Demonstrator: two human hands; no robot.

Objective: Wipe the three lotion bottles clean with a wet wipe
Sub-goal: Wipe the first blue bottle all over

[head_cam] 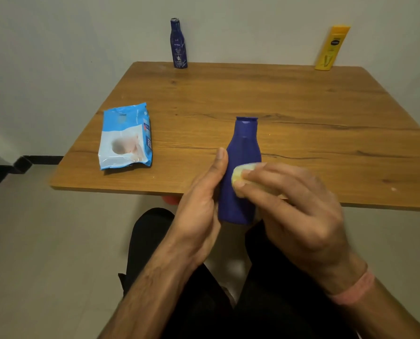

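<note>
Fingers of right hand (299, 204) curled round crumpled pale wet wipe (243, 176), pressing it vs front of blue lotion bottle (243, 167). Left hand (201, 201) gripping same bottle from left side, thumb up along its shoulder, other fingers hidden behind. Bottle upright, held over near table edge (120, 188); plain matte blue, narrow neck, flat cap, no label visible. Further out: wipes pack (125, 138) lying flat at table left. Dark blue labelled bottle (178, 44) at far edge by wall, yellow bottle (331, 48) at far right, both upright, well apart.
</note>
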